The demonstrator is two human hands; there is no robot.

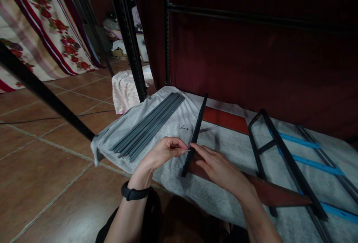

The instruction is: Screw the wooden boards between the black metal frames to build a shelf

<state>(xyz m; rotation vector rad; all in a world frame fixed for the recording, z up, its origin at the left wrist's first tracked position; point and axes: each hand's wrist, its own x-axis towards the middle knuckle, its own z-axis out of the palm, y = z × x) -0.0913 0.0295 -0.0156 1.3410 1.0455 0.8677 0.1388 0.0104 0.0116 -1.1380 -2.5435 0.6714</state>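
Observation:
My left hand [165,152] is closed in a pinch on a small thin metal screw [188,150], which points at the side of a black metal bar [197,127]. The screw's far end is at the bar; whether it is in a hole I cannot tell. My right hand [219,164] lies with fingers stretched out, index fingertip touching the bar and thumb over a reddish-brown board [268,192]. That board meets the bar near its lower end, partly hidden under my hand. A second reddish-brown board [226,119] meets the bar's upper part. Several small screws [184,127] lie left of the bar.
A grey cloth [173,174] covers the low work surface. Grey tubes [151,125] lie bundled at left. At right are a black metal frame [291,161] and blue strips [316,164]. Black rack posts [130,45] stand around, with a dark red curtain [251,60] behind.

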